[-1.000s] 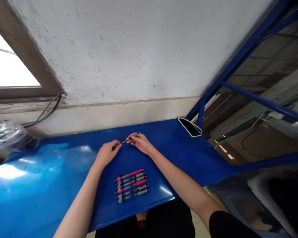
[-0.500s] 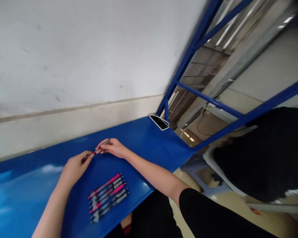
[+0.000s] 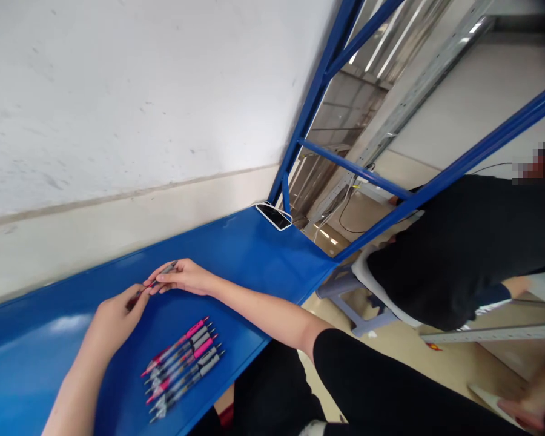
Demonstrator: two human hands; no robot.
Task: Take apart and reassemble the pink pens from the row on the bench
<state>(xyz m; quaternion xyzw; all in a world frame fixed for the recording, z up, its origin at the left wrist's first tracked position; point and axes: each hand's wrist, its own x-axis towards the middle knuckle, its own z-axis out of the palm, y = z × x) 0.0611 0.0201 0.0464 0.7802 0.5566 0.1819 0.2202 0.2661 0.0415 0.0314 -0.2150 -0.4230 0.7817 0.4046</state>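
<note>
Both hands hold one slim pen [image 3: 168,268] above the blue tabletop [image 3: 236,254]. My left hand [image 3: 122,312] is closed on its near end, which the fingers mostly hide. With thumb and fingers my right hand [image 3: 181,277] pinches the grey part of the pen, and its fingertips meet those of the left. Closer to the table's front edge lies a row of several pens [image 3: 184,366], side by side and slanted. Some have pink grips and others grey, with clear barrels between.
A phone-like device [image 3: 274,216] with a white rim and cable lies at the table's far right corner. Blue metal bars [image 3: 354,163] rise along the right end. Beyond them a person in black [image 3: 458,242] sits on a grey plastic stool [image 3: 349,297]. A white wall [image 3: 131,97] stands behind the table.
The view has shifted, so the table and hands appear farther left. My hands have drawn closer together on the pen. The row of pens has stayed in place.
</note>
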